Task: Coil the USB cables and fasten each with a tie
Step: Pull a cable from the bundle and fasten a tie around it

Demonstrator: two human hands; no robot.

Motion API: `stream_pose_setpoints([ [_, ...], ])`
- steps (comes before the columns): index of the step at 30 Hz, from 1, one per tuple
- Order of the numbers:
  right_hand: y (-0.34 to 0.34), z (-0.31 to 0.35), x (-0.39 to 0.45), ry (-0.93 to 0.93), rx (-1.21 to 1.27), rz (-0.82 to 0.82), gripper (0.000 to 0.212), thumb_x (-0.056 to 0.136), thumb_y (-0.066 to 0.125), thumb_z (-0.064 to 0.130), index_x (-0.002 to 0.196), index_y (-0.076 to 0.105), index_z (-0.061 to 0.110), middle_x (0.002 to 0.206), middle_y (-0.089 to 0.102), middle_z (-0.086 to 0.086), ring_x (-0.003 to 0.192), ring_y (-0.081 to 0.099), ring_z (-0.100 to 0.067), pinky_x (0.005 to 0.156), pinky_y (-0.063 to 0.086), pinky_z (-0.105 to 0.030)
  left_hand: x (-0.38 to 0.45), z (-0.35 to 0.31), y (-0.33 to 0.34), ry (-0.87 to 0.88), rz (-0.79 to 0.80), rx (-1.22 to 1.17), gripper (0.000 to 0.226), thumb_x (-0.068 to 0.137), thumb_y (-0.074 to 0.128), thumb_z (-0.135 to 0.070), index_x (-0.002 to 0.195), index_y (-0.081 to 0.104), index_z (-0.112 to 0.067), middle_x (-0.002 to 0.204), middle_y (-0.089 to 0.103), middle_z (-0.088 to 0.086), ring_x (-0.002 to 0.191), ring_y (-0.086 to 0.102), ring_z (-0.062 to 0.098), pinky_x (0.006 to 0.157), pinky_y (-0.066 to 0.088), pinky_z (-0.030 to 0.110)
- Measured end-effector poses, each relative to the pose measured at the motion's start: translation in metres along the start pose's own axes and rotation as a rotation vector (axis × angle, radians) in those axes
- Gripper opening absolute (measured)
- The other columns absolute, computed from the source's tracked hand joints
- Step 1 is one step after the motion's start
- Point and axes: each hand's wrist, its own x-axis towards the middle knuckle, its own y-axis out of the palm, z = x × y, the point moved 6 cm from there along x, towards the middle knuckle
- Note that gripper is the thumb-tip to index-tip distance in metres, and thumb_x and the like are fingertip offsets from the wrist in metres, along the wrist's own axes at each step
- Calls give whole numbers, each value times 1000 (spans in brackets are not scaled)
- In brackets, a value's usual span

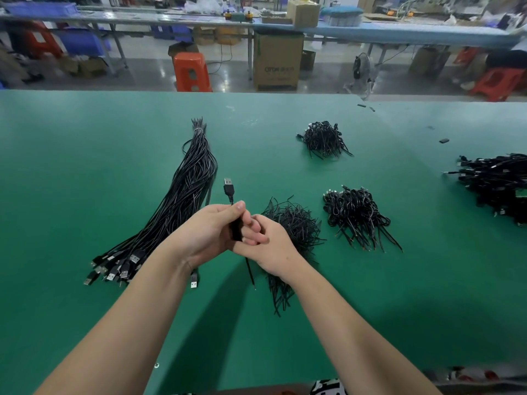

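Green worktop (85, 143) in foreground; beyond its far edge, grey polished floor (142, 67), orange stools (190, 71), cardboard box (278, 62), long blue benches (399, 31).

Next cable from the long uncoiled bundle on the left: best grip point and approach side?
Probably a USB plug at the near, fanned end of the long bundle, approached from the near side. The plugs there splay apart on the green table; the far end is bound tightly together, so pull toward yourself.
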Motion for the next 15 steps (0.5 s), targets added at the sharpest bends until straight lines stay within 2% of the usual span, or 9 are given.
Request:
stream_pose_setpoints([
  [3,1,-4,0,17,-27,4,39,78,77,3,77,44,24,52,38,19,54,36,-1,71,44,-21,-3,-3,2,-31,4,89,36,99,50,-27,74,62,-4,83,69,21,76,72,31,68,59,33],
  [7,4,3,-2,-39,-183,-26,37,76,81,21,70,50,40,53,43,21,55,41,3,67,44,-14,-6,-9,3,-37,-23,195,41,106,43,-22,76,60,-1,84,68,24,80,72,33,69,58,32],
  [11,0,15,-3,-119,-255,-67,33,76,81,22,71,50,33,58,45,18,58,44,1,63,42,-8,-9,-17,4,-23,-13,218,44,105,44,-23,74,65,-1,84,68,27,84,72,38,72,58,32],
  [15,-8,21,-7,-125,-323,-102,31,74,80,26,70,54,42,57,52,25,58,47,3,62,43,-11,-9,-20,2,-27,-16,222,45,105,45,-24,75,69,-2,90,70,29,89,72,39,75,58,33],
])
